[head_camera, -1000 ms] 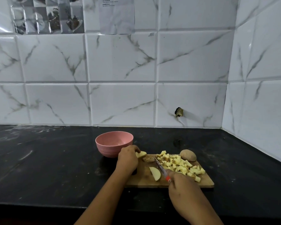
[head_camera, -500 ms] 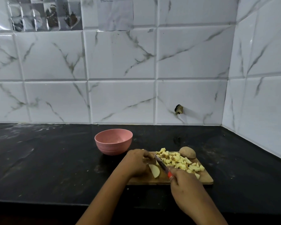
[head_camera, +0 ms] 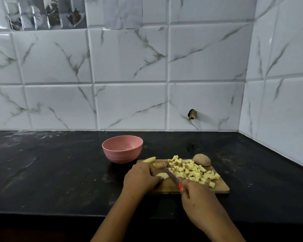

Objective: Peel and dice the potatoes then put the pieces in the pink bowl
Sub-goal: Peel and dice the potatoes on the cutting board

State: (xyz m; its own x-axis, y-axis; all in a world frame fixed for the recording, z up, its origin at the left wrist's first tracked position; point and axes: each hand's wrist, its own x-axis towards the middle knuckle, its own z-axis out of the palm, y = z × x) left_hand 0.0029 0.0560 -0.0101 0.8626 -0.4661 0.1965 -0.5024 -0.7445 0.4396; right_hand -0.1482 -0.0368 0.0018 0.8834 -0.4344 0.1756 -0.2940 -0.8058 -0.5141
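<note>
A wooden cutting board (head_camera: 222, 186) lies on the black counter. On it my left hand (head_camera: 141, 176) holds a peeled potato slice (head_camera: 163, 175) flat. My right hand (head_camera: 198, 193) grips a red-handled knife (head_camera: 171, 177), whose blade rests just right of the slice. A pile of diced potato (head_camera: 191, 169) covers the board's right half. An unpeeled potato (head_camera: 201, 160) sits at the far right corner, another peeled piece (head_camera: 149, 159) at the far left corner. The pink bowl (head_camera: 122, 148) stands behind the board to the left and looks empty.
A brown scrap of peel (head_camera: 158, 164) lies on the board near the knife tip. White marble-look tiled walls rise behind the counter (head_camera: 51, 172) and at the right. A dark hole (head_camera: 192, 114) marks the back wall.
My left hand left a potato piece at the board's far left corner, came back toward me and now holds the slice. The knife blade has come up against that slice.
</note>
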